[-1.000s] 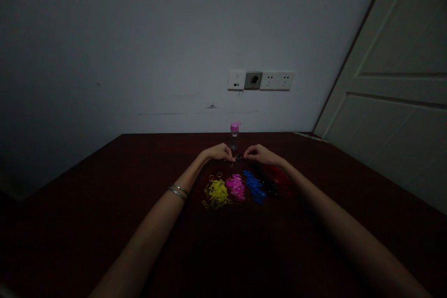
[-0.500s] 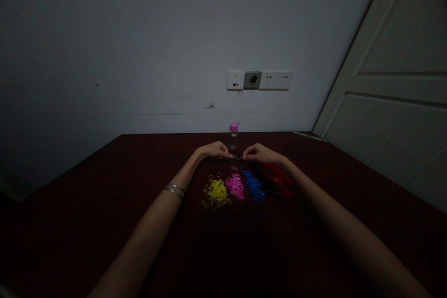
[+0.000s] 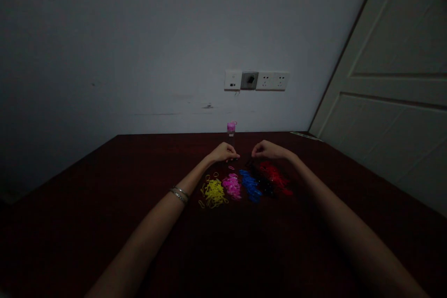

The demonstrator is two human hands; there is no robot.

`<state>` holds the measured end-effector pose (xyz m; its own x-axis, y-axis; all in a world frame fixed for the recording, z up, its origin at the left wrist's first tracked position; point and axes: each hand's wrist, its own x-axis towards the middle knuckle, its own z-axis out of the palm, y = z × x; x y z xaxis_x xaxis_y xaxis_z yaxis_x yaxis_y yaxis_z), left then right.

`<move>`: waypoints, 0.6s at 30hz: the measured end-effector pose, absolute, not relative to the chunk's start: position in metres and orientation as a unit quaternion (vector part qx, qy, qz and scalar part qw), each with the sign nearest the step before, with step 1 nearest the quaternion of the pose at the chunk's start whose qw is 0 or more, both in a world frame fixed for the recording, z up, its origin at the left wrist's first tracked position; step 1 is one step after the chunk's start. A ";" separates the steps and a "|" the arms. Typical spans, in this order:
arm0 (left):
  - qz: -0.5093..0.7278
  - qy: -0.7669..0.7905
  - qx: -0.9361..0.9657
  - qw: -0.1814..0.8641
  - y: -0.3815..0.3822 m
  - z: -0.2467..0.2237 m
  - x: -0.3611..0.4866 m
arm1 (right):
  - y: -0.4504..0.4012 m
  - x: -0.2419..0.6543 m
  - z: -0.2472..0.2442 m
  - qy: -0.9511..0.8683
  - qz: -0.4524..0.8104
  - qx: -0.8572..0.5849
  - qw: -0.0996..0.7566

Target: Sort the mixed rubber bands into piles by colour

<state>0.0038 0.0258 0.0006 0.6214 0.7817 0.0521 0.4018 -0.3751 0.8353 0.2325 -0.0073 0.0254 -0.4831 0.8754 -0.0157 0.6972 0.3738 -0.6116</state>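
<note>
My left hand (image 3: 225,152) is closed in a pinch near the far side of the table, behind the pink rubber bands (image 3: 232,186). Something small and dark shows under its fingertips, too dim to name. A short gap away, my right hand (image 3: 268,150) is also pinched, over the far end of the black rubber bands (image 3: 266,186); what its fingers hold, if anything, cannot be made out. Yellow rubber bands (image 3: 214,193), blue rubber bands (image 3: 250,185) and red rubber bands (image 3: 274,176) lie in heaps nearer me. A single pink band (image 3: 231,167) lies just below my left fingertips.
Behind my left hand stands a clear bottle with a pink cap (image 3: 231,127). The dark red table (image 3: 87,186) meets a wall with sockets (image 3: 272,81). A panelled door (image 3: 391,102) rises at the right.
My hands have drawn further apart, the right one moving right toward the black and red bands. My left hand has shifted slightly right and covers the dark pieces seen between the hands before.
</note>
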 end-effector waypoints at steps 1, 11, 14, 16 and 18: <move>0.231 0.375 0.793 0.420 0.024 -0.001 0.007 | -0.007 0.232 0.024 -0.812 0.292 -0.482 0.152; 0.255 0.357 0.828 0.350 0.025 -0.008 0.035 | -0.009 0.237 0.029 -0.799 0.294 -0.499 0.164; 0.242 0.365 0.841 0.317 0.026 -0.011 0.045 | -0.012 0.235 0.031 -0.796 0.291 -0.506 0.162; 0.241 0.353 0.850 0.308 0.026 -0.014 0.051 | -0.013 0.234 0.032 -0.796 0.281 -0.511 0.160; 0.248 0.332 0.857 0.306 0.025 -0.015 0.054 | -0.013 0.235 0.031 -0.795 0.270 -0.518 0.162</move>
